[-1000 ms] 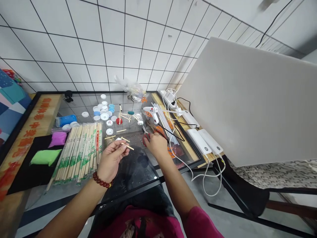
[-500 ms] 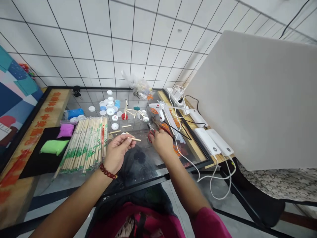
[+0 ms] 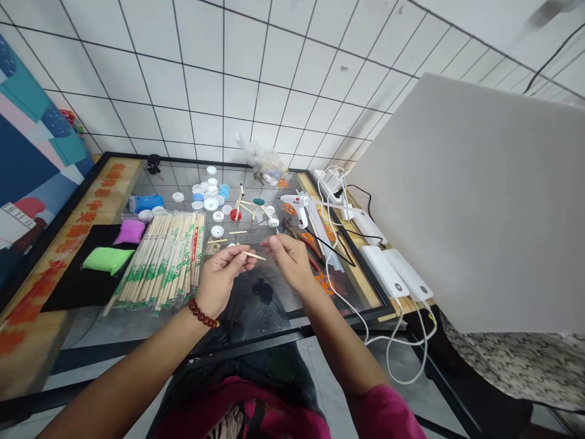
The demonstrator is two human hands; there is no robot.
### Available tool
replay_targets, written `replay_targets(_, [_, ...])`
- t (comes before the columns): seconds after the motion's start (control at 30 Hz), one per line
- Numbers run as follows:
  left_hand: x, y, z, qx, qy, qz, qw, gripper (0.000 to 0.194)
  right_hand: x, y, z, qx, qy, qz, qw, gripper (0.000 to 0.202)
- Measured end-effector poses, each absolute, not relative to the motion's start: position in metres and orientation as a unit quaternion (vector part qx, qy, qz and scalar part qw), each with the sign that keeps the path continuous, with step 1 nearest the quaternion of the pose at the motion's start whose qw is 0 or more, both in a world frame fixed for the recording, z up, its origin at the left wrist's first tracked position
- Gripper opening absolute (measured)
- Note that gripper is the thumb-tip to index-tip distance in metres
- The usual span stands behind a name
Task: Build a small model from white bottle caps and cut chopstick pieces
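Observation:
My left hand [image 3: 223, 274] pinches a short, pale wooden stick [image 3: 255, 255] between thumb and fingers, its free end pointing right. Just right of that end is my right hand [image 3: 290, 259], thumb and fingers drawn together; what they hold, if anything, is hidden. A small metal tip [image 3: 276, 231] shows behind the right hand. Beyond both hands stands a little stick frame [image 3: 247, 209] with a green oval piece [image 3: 258, 201] on top and a red cap [image 3: 235, 214] at its left end.
Packed chopsticks [image 3: 164, 262] lie left, beside green [image 3: 107, 260] and pink [image 3: 129, 231] packets. Bottle caps [image 3: 211, 204] are scattered behind. A white glue gun [image 3: 299, 208], pliers [image 3: 313, 251], cables and white power banks [image 3: 384, 269] sit right. A large pale panel [image 3: 475, 207] rises there.
My right hand has come off the red-handled scissors' spot on the table and moved left, closer to the stick. My left hand still holds the stick. The view has shifted slightly.

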State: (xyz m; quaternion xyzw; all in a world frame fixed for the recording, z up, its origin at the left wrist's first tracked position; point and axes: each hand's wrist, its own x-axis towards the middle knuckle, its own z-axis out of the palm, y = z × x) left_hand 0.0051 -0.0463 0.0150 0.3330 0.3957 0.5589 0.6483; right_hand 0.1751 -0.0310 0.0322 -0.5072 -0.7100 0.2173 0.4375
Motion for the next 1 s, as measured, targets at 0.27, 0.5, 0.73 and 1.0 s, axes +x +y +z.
replay_targets(0.27, [0.000, -0.044, 0.021, 0.322, 0.393, 0.627, 0.591, 0.031, 0.151, -0.020, 0.018, -0.390, -0.681, 0.287, 0.549, 0.042])
replay_targets(0.5, [0.007, -0.056, 0.020, 0.311, 0.388, 0.536, 0.682, 0.031, 0.169, -0.025, 0.020, -0.367, -0.700, 0.319, 0.523, 0.017])
replay_targets(0.73, [0.008, -0.058, 0.015, 0.417, 0.406, 0.447, 0.679, 0.026, 0.192, -0.029, 0.028, -0.422, -0.751, 0.254, 0.440, 0.038])
replay_targets(1.0, [0.003, -0.061, 0.025, 0.371, 0.320, 0.453, 0.745, 0.036, 0.229, -0.053, 0.005, -0.702, -0.688, 0.041, 0.178, 0.030])
